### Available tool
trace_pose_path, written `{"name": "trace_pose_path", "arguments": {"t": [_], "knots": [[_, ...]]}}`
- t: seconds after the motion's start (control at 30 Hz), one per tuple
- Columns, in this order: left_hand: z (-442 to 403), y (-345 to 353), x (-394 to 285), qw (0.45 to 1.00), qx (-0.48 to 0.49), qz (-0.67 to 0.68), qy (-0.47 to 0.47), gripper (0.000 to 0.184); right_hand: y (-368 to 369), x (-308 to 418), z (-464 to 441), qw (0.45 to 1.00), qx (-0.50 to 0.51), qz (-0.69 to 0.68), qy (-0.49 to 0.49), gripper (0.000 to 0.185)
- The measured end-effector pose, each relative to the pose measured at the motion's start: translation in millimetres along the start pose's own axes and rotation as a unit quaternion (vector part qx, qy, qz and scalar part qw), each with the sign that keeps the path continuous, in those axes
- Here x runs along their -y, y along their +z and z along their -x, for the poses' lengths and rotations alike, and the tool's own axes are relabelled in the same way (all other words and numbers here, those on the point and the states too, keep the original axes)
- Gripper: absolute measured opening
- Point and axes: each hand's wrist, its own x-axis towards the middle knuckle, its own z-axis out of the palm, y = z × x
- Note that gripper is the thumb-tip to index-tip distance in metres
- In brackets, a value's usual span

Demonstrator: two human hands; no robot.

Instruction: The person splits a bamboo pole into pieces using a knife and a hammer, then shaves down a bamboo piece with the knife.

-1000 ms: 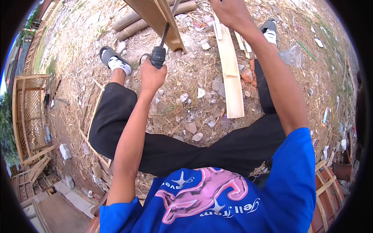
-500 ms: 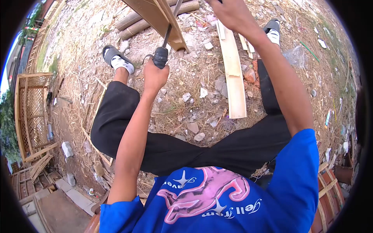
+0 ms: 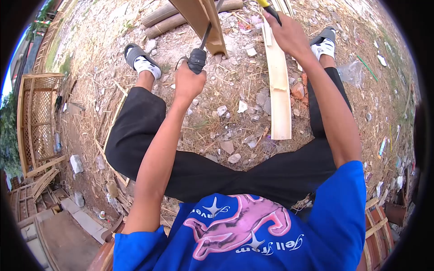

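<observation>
My left hand [image 3: 190, 82] is closed round the black-wrapped handle of a long knife [image 3: 197, 61]. The narrow metal blade runs up against a wide split bamboo piece [image 3: 199, 20]; how deep it sits in the bamboo I cannot tell. At the upper right, my right hand [image 3: 289, 37] grips a tool with a yellow-and-black handle [image 3: 271, 13]. That tool's head lies outside the view. Below the right hand, a pale bamboo strip [image 3: 280, 106] lies lengthwise on the ground between my legs.
Two round bamboo poles [image 3: 167, 25] lie behind the split piece. Stones [image 3: 234, 158], brick pieces [image 3: 297, 90] and straw litter the ground. A lattice panel [image 3: 40, 119] stands at the left. Clear plastic [image 3: 351, 73] lies beyond my right foot.
My right hand has moved down and right, bringing its yellow-and-black handle into view. The left hand, knife and split bamboo appear slightly lower and farther right.
</observation>
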Motion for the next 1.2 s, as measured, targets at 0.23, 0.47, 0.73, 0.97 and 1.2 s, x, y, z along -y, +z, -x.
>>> {"name": "trace_pose_path", "arguments": {"t": [0.23,0.47,0.73,0.97,1.2], "knots": [[1,1,-1,1.000,0.006,-0.001,-0.030,0.044,-11,44,-7,0.950,-0.150,-0.234,-0.142,0.047],[2,2,-11,0.997,0.038,-0.054,-0.041,0.048,54,10,12,0.994,0.102,0.023,0.006,0.048],[-4,7,5,0.999,0.025,0.001,-0.034,0.042,-23,56,-14,0.963,-0.127,-0.224,-0.083,0.045],[-5,3,2,1.000,0.017,-0.001,-0.018,0.035,21,-32,4,0.999,0.027,0.031,0.022,0.055],[2,9,3,0.999,0.023,-0.001,-0.032,0.035,-61,63,-9,0.922,-0.174,-0.324,-0.124,0.039]]}}
